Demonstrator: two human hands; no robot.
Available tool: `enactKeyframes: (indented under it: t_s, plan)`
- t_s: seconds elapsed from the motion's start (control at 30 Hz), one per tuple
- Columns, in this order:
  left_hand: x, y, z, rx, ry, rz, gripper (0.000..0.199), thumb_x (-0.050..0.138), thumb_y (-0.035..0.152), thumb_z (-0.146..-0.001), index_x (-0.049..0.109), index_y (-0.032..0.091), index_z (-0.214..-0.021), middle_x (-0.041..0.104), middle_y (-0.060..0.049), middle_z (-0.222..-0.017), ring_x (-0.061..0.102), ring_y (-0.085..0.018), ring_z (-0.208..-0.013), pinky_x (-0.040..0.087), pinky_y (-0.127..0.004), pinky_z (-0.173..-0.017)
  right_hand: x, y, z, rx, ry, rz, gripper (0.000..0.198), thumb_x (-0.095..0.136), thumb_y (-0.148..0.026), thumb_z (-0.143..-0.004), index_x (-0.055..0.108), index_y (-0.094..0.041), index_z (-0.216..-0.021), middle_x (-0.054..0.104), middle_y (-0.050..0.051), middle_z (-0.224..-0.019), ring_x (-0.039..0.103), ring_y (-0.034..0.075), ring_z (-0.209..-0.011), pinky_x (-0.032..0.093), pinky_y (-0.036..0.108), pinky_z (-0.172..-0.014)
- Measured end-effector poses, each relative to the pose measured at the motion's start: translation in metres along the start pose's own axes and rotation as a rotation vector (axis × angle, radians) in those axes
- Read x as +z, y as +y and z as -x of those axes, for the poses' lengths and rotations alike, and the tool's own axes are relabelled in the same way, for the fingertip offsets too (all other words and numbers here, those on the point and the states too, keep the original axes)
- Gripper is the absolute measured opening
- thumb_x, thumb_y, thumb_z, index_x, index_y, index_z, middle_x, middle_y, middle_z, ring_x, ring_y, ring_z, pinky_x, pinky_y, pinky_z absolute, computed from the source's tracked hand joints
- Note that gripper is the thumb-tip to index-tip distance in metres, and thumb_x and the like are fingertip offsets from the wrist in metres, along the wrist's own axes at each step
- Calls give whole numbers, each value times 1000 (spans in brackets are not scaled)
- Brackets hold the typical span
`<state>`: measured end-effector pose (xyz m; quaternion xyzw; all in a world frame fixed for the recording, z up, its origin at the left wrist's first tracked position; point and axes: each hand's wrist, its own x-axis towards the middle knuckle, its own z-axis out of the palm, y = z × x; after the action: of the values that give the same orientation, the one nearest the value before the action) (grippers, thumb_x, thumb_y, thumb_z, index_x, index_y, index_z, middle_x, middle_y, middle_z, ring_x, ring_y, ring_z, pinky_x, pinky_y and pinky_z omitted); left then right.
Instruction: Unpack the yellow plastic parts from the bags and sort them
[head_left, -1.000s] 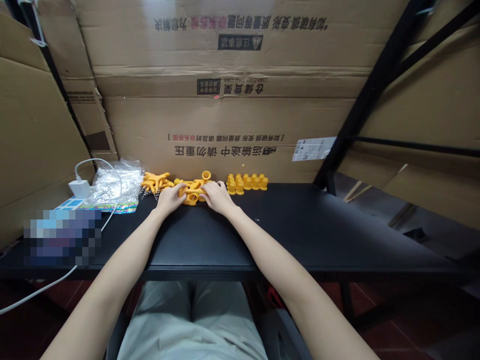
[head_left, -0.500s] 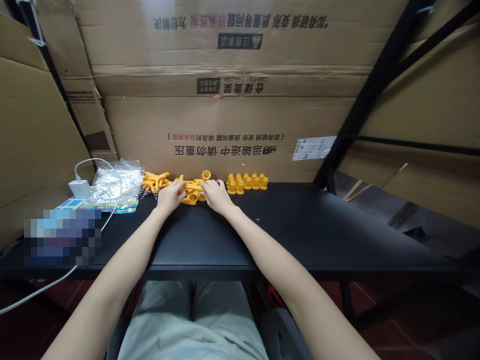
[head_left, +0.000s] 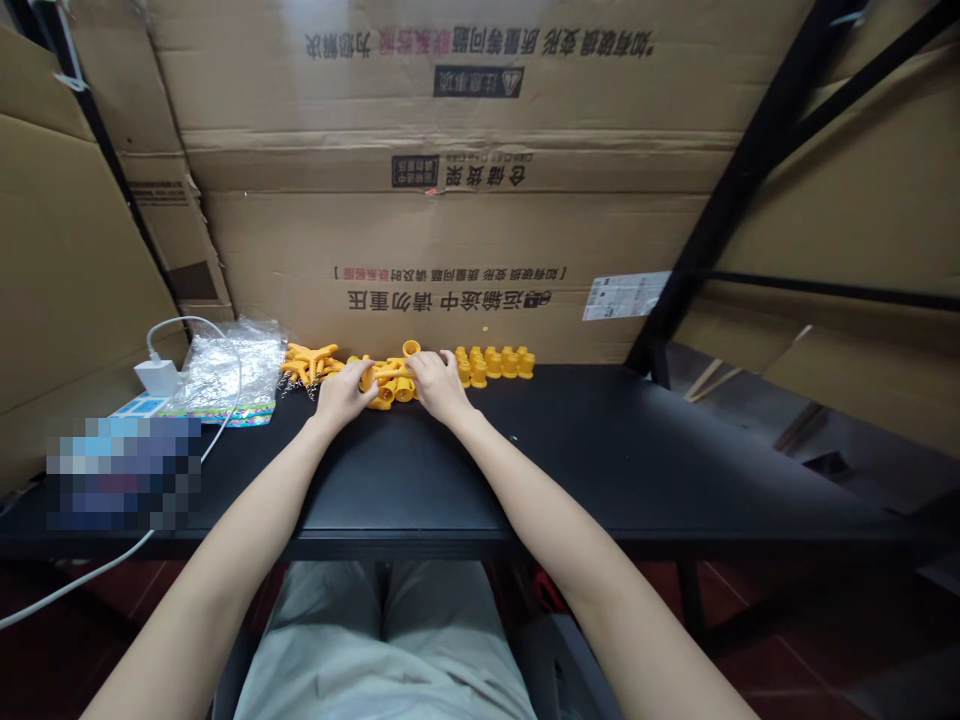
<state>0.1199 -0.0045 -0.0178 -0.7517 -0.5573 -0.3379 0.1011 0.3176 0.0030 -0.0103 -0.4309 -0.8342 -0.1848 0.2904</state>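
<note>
My left hand (head_left: 344,394) is closed, thumb and fingers pinching a rounded yellow plastic piece (head_left: 366,377). My right hand (head_left: 442,386), also closed, grips the right end of a slim yellow plastic part (head_left: 392,371). This part spans the gap between both hands and meets the piece in my left; whether they are joined, I cannot tell. Beneath and behind lie more yellow parts, among them a hollow cup (head_left: 404,389) with its opening toward me and another cup (head_left: 411,348) farther back. My fingers partly cover this pile.
Yellow branched pieces (head_left: 309,362) with small chains lie to the left. Several yellow cups (head_left: 493,362) stand in rows on the right. A clear plastic bag (head_left: 229,370), white charger (head_left: 157,377) and cable occupy the black table's (head_left: 600,460) left side. Cardboard (head_left: 450,230) walls the back.
My right hand has shifted slightly, its fingers higher and more raised. The slim yellow part shows more clearly between my hands, and a cup opening below is more exposed.
</note>
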Motion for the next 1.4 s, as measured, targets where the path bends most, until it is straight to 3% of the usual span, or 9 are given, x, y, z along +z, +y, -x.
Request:
enactKeyframes:
  t_s: [0.23, 0.5, 0.73, 0.9, 1.03, 1.17, 1.4]
  plan:
    - [1, 0, -1, -42, -19, 54, 37, 61, 30, -78, 63, 22, -114, 70, -4, -109, 65, -20, -93, 49, -29, -81, 1, 4, -1, 18, 29, 16, 34, 41, -5, -85, 57, -16, -113, 66, 14, -107, 52, 27, -106, 23, 47, -102]
    - [0, -7, 0, -20, -17, 70, 36, 61, 28, -77, 63, 22, -112, 69, -5, -111, 65, -21, -97, 49, -30, -84, 1, 8, 1, -72, -32, -19, 28, 46, -30, -94, 58, -16, -115, 65, 15, -109, 52, 28, -103, 27, 46, -99]
    - [-1, -9, 0, -66, -10, 70, 35, 61, 31, -76, 64, 22, -109, 70, -5, -105, 65, -20, -90, 48, -28, -78, -3, 8, 0, -7, -14, 58, 29, 46, -11, -86, 58, -17, -112, 62, 14, -114, 50, 27, -108, 24, 46, -100]
    - [-5, -14, -2, -204, 5, 76, 31, 56, 34, -78, 66, 21, -104, 68, -2, -79, 62, -18, -75, 45, -27, -69, -4, 42, 3, 308, 260, 36, 24, 48, -26, -89, 57, -17, -109, 61, 14, -111, 50, 27, -105, 30, 43, -94]
    - [-5, -20, -4, -301, -2, 87, 31, 55, 33, -77, 67, 21, -103, 68, -3, -78, 62, -20, -76, 45, -29, -71, -1, 83, 16, 654, 385, 22, 29, 50, -37, -87, 59, -16, -106, 60, 15, -109, 49, 29, -103, 33, 43, -88]
    - [-3, -25, -5, -369, 5, 99, 30, 56, 29, -76, 65, 19, -103, 69, -5, -84, 63, -22, -80, 46, -31, -73, 7, 112, 39, 953, 280, -31, 30, 49, -37, -87, 61, -16, -105, 63, 13, -103, 50, 29, -102, 35, 43, -87]
    - [2, -37, -7, -423, 56, 163, 26, 51, 19, -76, 62, 18, -99, 63, -2, -73, 62, -20, -74, 47, -30, -72, 23, 125, 53, 1171, 32, -127, 28, 56, -25, -83, 64, -20, -110, 69, 9, -104, 56, 24, -107, 35, 40, -93]
